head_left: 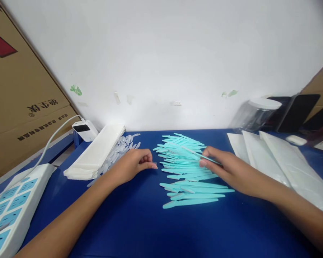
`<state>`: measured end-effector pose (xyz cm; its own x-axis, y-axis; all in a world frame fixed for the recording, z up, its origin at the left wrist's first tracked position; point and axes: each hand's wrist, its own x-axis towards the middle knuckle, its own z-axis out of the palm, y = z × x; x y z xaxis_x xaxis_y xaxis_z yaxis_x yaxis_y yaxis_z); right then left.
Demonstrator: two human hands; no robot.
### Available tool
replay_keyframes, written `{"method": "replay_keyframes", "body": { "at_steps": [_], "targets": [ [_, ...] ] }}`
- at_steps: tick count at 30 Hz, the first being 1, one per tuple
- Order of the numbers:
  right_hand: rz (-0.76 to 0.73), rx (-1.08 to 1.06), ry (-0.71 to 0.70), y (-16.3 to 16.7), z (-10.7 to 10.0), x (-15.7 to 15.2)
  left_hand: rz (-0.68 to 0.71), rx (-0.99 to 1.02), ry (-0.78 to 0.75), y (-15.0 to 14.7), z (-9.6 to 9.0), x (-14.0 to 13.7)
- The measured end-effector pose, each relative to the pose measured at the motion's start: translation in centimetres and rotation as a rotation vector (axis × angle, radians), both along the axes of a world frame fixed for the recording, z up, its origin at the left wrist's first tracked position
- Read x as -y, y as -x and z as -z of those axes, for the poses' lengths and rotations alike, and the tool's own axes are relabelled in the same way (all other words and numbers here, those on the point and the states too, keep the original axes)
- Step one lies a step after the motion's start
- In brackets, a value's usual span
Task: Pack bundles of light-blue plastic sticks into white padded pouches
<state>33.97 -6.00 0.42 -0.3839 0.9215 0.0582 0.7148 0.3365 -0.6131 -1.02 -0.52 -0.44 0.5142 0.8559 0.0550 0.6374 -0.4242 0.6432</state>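
Observation:
My right hand (226, 166) is closed in a pinch on a turquoise eyebrow razor (195, 152), its slim end between thumb and fingers and its other end pointing left over the pile. Beneath it lies a heap of turquoise razors (181, 163), with several more in a looser row (193, 195) nearer me. Left of the heap, my left hand (137, 163) hovers with thumb and fingers pinched together. A faint pale sliver shows at its fingertips, too small to name. Behind that hand lie small translucent caps (122, 147), partly hidden by it.
A stack of white sleeves (97, 152) lies at left, beside a white device (85, 130) with a cable. A power strip (24, 200) sits at the left edge. White pouches (274, 154), a clear lidded jar (255, 114) and a dark phone (297, 113) are at right.

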Motion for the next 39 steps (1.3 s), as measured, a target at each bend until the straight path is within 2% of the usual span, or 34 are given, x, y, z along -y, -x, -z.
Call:
{"method": "replay_keyframes", "body": {
  "at_steps": [5,11,16,26,39],
  "targets": [
    [-0.010,-0.178,0.027,0.2,-0.3,-0.1,-0.094,0.319,0.164,-0.9,0.1,0.4],
    [0.070,-0.329,-0.003,0.3,-0.6,-0.5,-0.082,0.569,0.253,-1.5,0.3,0.4],
    [0.120,-0.354,-0.021,0.2,-0.5,-0.7,-0.127,0.588,0.233,-1.6,0.5,0.5],
    [0.102,-0.339,0.024,0.2,-0.2,-0.8,-0.220,0.758,0.177,-1.6,0.5,0.6],
    [0.076,-0.302,0.035,0.4,-0.5,-0.5,-0.149,0.660,0.103,-2.3,0.2,1.5]
  ]
}}
